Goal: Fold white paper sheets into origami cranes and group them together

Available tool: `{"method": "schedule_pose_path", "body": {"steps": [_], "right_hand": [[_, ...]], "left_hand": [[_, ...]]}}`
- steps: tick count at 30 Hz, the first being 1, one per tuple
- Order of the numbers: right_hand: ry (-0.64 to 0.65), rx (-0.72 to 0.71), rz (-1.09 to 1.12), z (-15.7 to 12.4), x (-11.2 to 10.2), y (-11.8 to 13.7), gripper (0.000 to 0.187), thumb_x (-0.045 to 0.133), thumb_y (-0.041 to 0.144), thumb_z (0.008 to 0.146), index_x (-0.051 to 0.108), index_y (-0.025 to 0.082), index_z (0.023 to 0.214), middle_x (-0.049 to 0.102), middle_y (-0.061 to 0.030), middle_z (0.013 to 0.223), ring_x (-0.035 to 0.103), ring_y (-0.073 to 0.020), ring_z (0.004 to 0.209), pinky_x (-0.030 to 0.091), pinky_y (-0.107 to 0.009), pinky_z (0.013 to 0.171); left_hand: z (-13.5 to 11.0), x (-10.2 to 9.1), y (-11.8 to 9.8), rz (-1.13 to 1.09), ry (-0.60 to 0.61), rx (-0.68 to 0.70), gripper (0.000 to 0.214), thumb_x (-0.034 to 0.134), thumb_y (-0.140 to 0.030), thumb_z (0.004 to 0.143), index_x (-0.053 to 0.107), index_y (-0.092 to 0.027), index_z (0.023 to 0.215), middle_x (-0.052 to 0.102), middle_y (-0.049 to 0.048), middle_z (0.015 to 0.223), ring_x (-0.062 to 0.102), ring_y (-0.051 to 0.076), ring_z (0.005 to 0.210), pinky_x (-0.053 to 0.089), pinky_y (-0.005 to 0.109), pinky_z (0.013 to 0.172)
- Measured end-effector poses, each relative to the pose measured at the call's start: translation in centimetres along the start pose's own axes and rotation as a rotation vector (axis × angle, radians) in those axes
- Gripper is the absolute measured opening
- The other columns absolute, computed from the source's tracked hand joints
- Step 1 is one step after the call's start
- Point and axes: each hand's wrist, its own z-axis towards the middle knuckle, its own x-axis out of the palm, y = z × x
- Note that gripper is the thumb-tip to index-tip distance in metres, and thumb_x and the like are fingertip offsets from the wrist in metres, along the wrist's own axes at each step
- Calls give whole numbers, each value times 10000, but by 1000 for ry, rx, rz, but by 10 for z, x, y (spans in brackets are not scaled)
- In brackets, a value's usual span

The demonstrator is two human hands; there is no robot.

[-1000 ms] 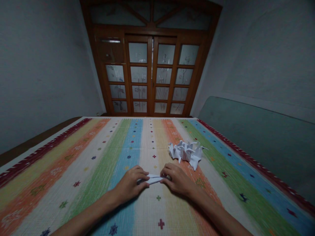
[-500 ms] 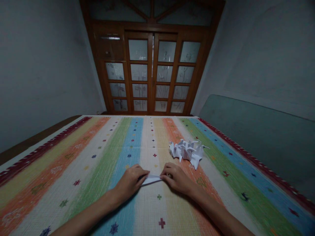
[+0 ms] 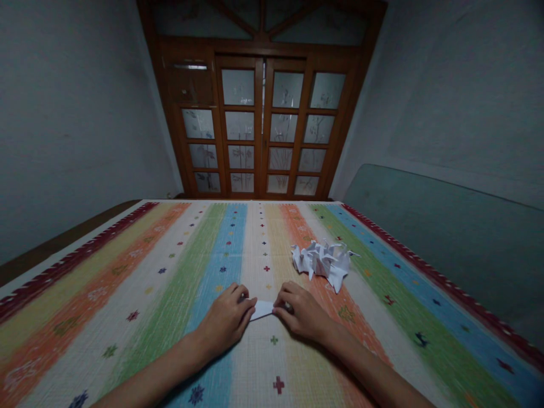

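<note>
A small piece of folded white paper (image 3: 262, 309) spans the gap between my two hands, low over the striped tablecloth. My left hand (image 3: 232, 313) pinches its left end between thumb and fingers. At the other end, my right hand (image 3: 299, 309) is closed on the paper in the same way. Parts of both ends are hidden under my fingers. Beyond my right hand lies a cluster of folded white paper cranes (image 3: 323, 262), bunched together with pointed tips sticking up.
The striped tablecloth (image 3: 170, 300) covers the table out to its far edge. Behind it stands a wooden door (image 3: 263, 130) with glass panes. A pale green board or panel (image 3: 446, 238) runs along the right side, against the wall.
The paper's visible face has turned and looks broader and flatter between my hands. My fingers have shifted slightly along its ends. The crane cluster has stayed in place.
</note>
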Motion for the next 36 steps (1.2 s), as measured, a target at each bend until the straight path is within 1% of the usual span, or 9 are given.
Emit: {"method": "schedule_pose_path", "body": {"steps": [4,7,12,17,20,22,26,32,36], "right_hand": [[1,-28,-51,0,2,-2,140,802,235,807,692,177,872,643,-54,914,594,-208,847,446,-303,741],[-61,-70,-87,0,8,-7,17,720,184,873,705,180,866,637,-68,929,583,-211,865,441,-307,744],[-168,-61,-146,1,18,-4,118,640,132,905,742,192,912,617,-88,931,561,-229,870,435,-324,734],[-148,27,60,2,20,5,107,621,151,909,685,191,985,622,-70,933,581,-216,864,458,-333,778],[-181,136,272,5,18,10,86,655,208,885,587,184,932,609,-19,826,564,-175,738,449,-291,691],[-202,221,392,7,18,15,183,688,290,863,531,196,865,575,14,739,532,-155,653,425,-269,618],[-128,309,668,9,22,25,325,753,401,786,533,206,926,599,20,722,558,-154,641,428,-253,577],[-105,334,954,8,31,28,413,739,439,785,501,230,1051,596,48,702,579,-134,602,429,-230,557],[-116,306,977,8,32,24,349,730,440,782,564,214,989,631,8,806,583,-121,604,444,-228,551]], "left_hand": [[3,-5,1,-99,81,-103,185,592,-199,941,741,-197,1053,649,87,997,592,245,949,456,356,834],[9,-11,4,-184,167,-220,165,657,-221,885,744,-210,1025,678,72,1009,612,244,968,432,351,862],[17,-16,4,-225,269,-368,247,697,-218,797,735,-195,1040,722,62,967,630,247,929,406,328,839],[21,-20,2,-290,290,-486,146,674,-264,777,748,-159,846,687,31,746,608,213,732,373,285,681],[23,-18,6,-431,242,-541,119,672,-257,737,713,-152,774,633,11,672,569,187,659,340,263,601],[25,-14,8,-583,171,-566,125,671,-272,724,680,-151,754,616,7,660,560,174,643,345,254,581],[26,-6,5,-899,67,-596,236,698,-363,708,590,-167,782,594,-19,617,519,133,555,358,227,529],[22,-6,-13,-1124,-27,-607,543,756,-348,695,475,-203,1137,602,-69,621,529,119,508,389,208,504],[15,0,-17,-1155,-99,-562,592,743,-295,716,433,-219,1215,587,-78,664,542,112,549,405,210,538]]}}
